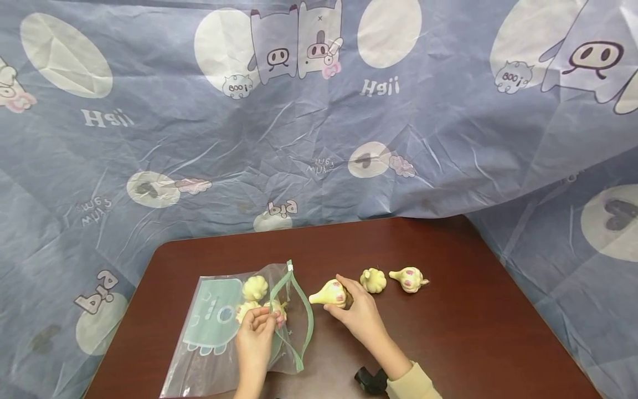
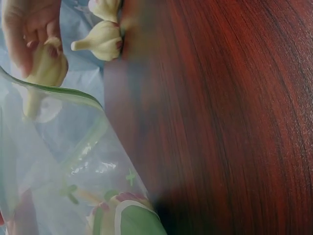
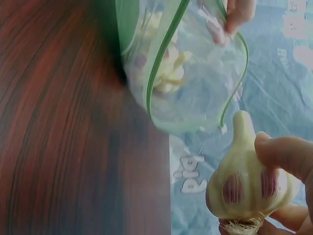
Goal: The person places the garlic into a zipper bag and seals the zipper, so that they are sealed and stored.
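My left hand (image 1: 256,335) pinches the green-edged rim of a clear zip bag (image 1: 184,374), whose mouth gapes toward the right. Inside the bag lie garlic bulbs (image 1: 255,287), seen partly through the plastic. Between thumb and fingers, my right hand (image 1: 361,316) grips a garlic bulb (image 1: 331,293) with purple patches. Its stem points at the bag's mouth, just outside the opening; in the right wrist view the held bulb's (image 3: 244,176) roots face away from the bag.
Two more garlic bulbs, a rounded one (image 1: 372,280) and one with a long stem (image 1: 410,279), lie on the dark red-brown table (image 1: 478,327) beyond my right hand. A black object (image 1: 370,381) is near my right wrist. Patterned blue cloth (image 1: 319,133) hangs behind the table.
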Available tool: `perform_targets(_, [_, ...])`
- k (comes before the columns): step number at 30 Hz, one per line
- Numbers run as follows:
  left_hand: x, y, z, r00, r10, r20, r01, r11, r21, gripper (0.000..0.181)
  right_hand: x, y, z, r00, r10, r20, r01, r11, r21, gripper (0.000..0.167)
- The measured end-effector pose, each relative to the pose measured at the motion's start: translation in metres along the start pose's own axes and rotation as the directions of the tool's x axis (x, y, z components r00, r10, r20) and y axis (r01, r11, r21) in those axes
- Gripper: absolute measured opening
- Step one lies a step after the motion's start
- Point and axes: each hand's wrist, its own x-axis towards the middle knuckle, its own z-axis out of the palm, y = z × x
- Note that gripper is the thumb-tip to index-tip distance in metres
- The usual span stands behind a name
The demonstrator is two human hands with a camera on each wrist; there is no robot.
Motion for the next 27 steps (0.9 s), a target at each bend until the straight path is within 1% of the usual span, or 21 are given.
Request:
perform_targets(3, [0.0, 0.0, 0.0, 1.0, -0.004, 0.0, 0.004, 1.0, 0.004, 0.015, 0.0, -0.006, 0.007, 0.998, -0.05, 0.022, 0.051, 0.998, -0.024, 0.069])
perform_targets(6, [0.0, 0.0, 0.001, 1.0, -0.004, 0.002, 0.004, 1.0, 0.007, 0.014, -0.002, -0.011, 0.015, 0.991, -0.125, 0.05, 0.127, 0.991, -0.034, 0.069])
perform_targets(10, [0.0, 0.002, 0.001, 1.0, -0.003, 0.002, 0.003, 1.0, 0.003, 0.014, -0.002, -0.017, 0.024, 0.965, -0.248, 0.088, 0.253, 0.966, -0.056, 0.069])
perform_targets(13, [0.0, 0.003, 0.001, 1.0, -0.01, 0.002, 0.01, 1.0, 0.012, 0.016, -0.002, -0.021, 0.031, 0.942, -0.308, 0.13, 0.321, 0.943, -0.091, 0.068])
perform_targets(15, [-0.001, 0.004, 0.0, 1.0, -0.017, -0.001, 0.017, 1.0, 0.017, 0.017, -0.002, -0.023, 0.035, 0.932, -0.319, 0.171, 0.341, 0.932, -0.123, 0.068])
perform_targets(18, [-0.002, 0.005, 0.0, 1.0, -0.02, -0.005, 0.02, 1.0, 0.003, 0.018, -0.002, -0.025, 0.04, 0.916, -0.323, 0.237, 0.368, 0.913, -0.176, 0.068])
perform_targets(21, [-0.002, 0.006, 0.0, 1.0, -0.024, -0.006, 0.024, 0.999, -0.027, 0.019, -0.001, -0.027, 0.045, 0.893, -0.333, 0.302, 0.403, 0.891, -0.208, 0.068])
perform_targets(24, [-0.003, 0.005, 0.001, 1.0, -0.017, 0.0, 0.017, 0.999, -0.041, 0.02, 0.0, -0.027, 0.049, 0.866, -0.343, 0.365, 0.434, 0.877, -0.206, 0.067])
perform_targets(27, [-0.003, 0.005, 0.003, 1.0, -0.017, 0.004, 0.017, 0.999, -0.05, 0.02, 0.003, -0.025, 0.053, 0.84, -0.339, 0.424, 0.448, 0.873, -0.189, 0.066])
